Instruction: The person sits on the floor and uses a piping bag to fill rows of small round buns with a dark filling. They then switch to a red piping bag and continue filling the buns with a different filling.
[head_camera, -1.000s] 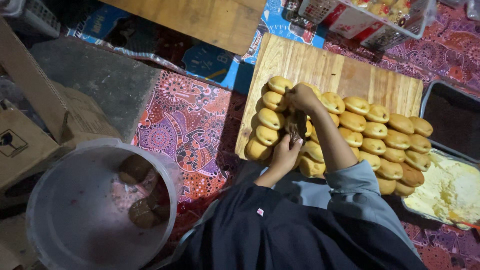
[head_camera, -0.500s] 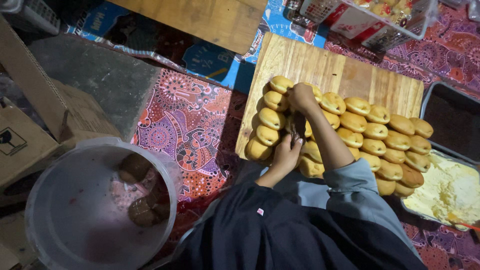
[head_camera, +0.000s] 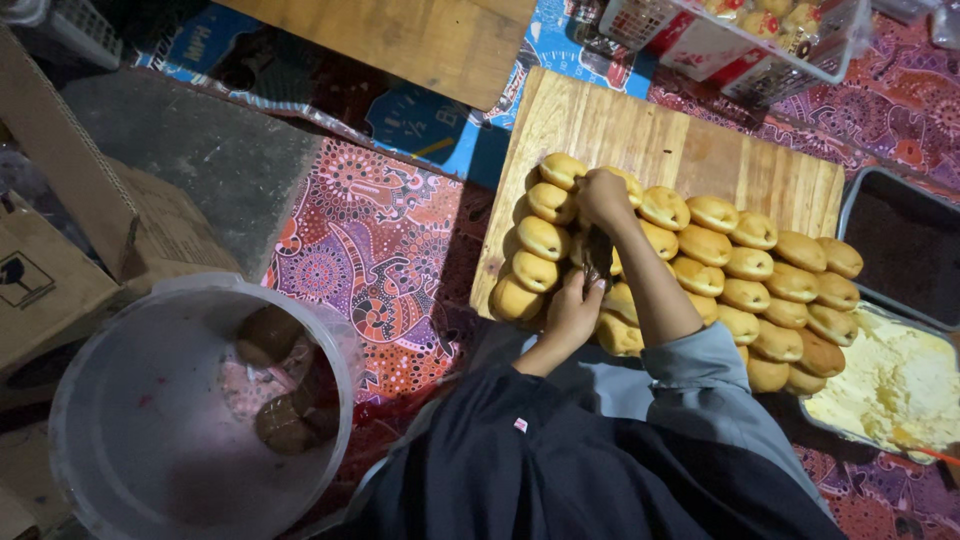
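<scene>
On the wooden board (head_camera: 690, 150), the left hand (head_camera: 573, 312) steadies a dark-filled bun (head_camera: 598, 258) among golden buns (head_camera: 745, 263); right hand (head_camera: 603, 195) fingers clenched above it (contents hidden). Best keep pressure light, avoiding squashing neighbours.

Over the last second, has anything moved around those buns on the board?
Hardly anything. The right hand has stayed on the buns, perhaps shifted slightly, and the left hand remains beside it, with something dark between them that I cannot make out. Nothing was visibly picked up or let go. The wooden board, bucket and trays stayed put.
</scene>
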